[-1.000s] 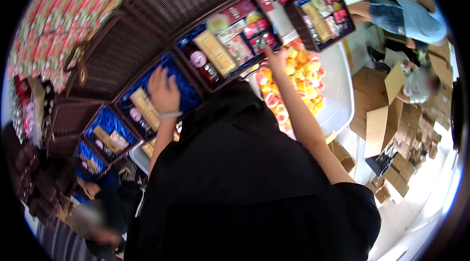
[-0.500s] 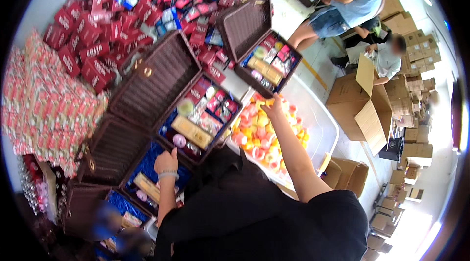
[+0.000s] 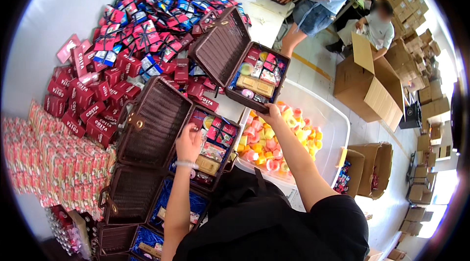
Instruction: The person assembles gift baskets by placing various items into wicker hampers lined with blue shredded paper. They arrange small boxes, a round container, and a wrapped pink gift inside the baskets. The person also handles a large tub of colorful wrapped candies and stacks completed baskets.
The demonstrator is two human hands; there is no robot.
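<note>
Now, wicker cases: dark brown, woven, hinged lids up, mid-frame.
Near case (image 3: 210, 138): my left hand (image 3: 188, 143) lies loosely open on its packets.
Far case (image 3: 257, 77): my right hand (image 3: 272, 114) clamps its front rim.
Tub (image 3: 328, 124): clear plastic, round pastel cups.

Packages heaped around open gift cases

Dark red boxes (image 3: 93, 102) lie piled left of the wicker cases; ribboned red-and-blue packs (image 3: 156, 16) heap behind them; pink-and-white packets (image 3: 54, 163) stack at far left; brown cartons (image 3: 364, 82) stand right.
</note>
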